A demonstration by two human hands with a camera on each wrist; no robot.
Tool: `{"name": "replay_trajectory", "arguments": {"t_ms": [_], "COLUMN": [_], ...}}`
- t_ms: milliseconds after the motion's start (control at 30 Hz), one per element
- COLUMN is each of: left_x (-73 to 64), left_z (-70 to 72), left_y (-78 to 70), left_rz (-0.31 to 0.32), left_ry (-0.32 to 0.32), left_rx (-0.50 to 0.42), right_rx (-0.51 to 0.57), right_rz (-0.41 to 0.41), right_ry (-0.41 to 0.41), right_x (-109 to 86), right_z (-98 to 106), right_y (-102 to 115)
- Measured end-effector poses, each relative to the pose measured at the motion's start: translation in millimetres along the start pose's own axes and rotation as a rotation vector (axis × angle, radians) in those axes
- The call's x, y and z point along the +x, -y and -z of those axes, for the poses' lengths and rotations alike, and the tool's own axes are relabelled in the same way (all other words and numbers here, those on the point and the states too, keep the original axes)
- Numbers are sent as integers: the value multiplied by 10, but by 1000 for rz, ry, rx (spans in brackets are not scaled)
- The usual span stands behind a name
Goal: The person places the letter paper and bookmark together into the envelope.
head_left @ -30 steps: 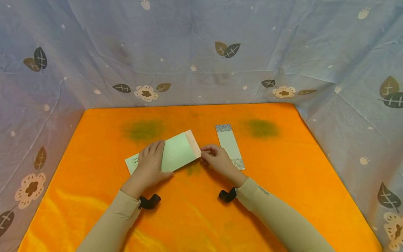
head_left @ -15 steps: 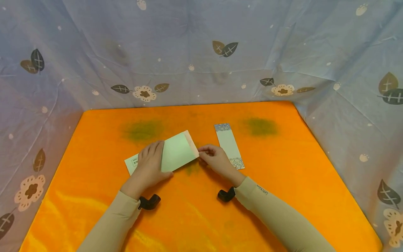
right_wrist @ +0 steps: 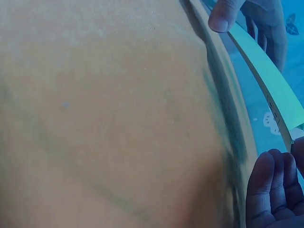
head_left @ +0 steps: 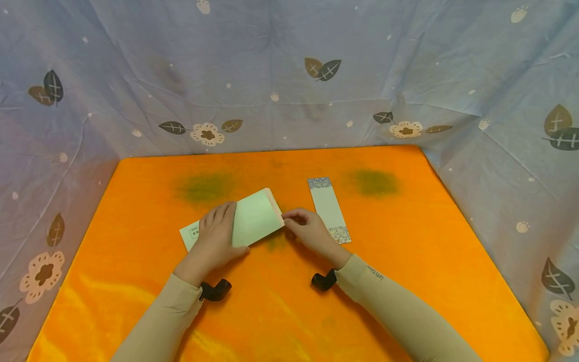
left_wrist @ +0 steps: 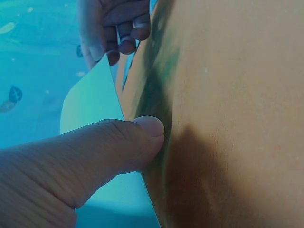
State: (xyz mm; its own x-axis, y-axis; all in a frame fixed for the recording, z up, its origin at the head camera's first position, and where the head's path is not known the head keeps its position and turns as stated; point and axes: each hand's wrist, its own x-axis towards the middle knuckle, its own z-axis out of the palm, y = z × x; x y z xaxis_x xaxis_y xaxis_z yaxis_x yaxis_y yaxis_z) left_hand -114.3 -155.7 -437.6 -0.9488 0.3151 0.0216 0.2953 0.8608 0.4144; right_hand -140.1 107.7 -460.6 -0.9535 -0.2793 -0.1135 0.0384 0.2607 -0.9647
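A pale green paper envelope (head_left: 255, 218) lies slanted in front of the person in the head view, with small print at its left end and a narrow pinkish strip at its right end. The left hand (head_left: 214, 234) grips it across the middle; its thumb (left_wrist: 118, 142) reaches over the near edge in the left wrist view. The right hand (head_left: 312, 231) pinches the near right corner between thumb and fingertips. In the right wrist view the right fingers (right_wrist: 275, 185) curl close under that corner, and the envelope (right_wrist: 273, 76) bows slightly between the hands.
A slim pale paper piece with blue patterned ends (head_left: 328, 206) lies just beyond the right hand. Orange cloth (head_left: 280, 311) covers the table, and a patterned curtain (head_left: 271, 75) stands round its back and sides. A black wrist fitting (head_left: 215, 290) sits at each cuff.
The pinkish strip at the envelope's right end has become narrower. The right hand has shifted slightly left with that end, while the left hand keeps its place.
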Motion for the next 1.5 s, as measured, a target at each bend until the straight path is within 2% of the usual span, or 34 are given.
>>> {"name": "replay_trajectory", "arguments": {"t_ms": [400,633,933,1233,1367,1500], "left_x": [0,1,2,2,6,8], "left_z": [4,0,-1,-18,-25,-40], "left_y": [8,13,19,38,41,39], "left_rz": [-4,2,-1,-1,-3,-2], "left_ry": [-6,0,2,0,11,24], "left_rx": [4,11,7,3,8,22], "right_rx": [-16,0,-35,-78,-108,-92], "right_rz": [-2,-18,2,65,65,49], "right_ry": [16,58,29,-24,-66,-77], "right_x": [-5,1,-16,-5,4,-12], "right_z": [-37,-51,-39,208,374,558], "right_y": [13,54,26,5,-22,-33]}}
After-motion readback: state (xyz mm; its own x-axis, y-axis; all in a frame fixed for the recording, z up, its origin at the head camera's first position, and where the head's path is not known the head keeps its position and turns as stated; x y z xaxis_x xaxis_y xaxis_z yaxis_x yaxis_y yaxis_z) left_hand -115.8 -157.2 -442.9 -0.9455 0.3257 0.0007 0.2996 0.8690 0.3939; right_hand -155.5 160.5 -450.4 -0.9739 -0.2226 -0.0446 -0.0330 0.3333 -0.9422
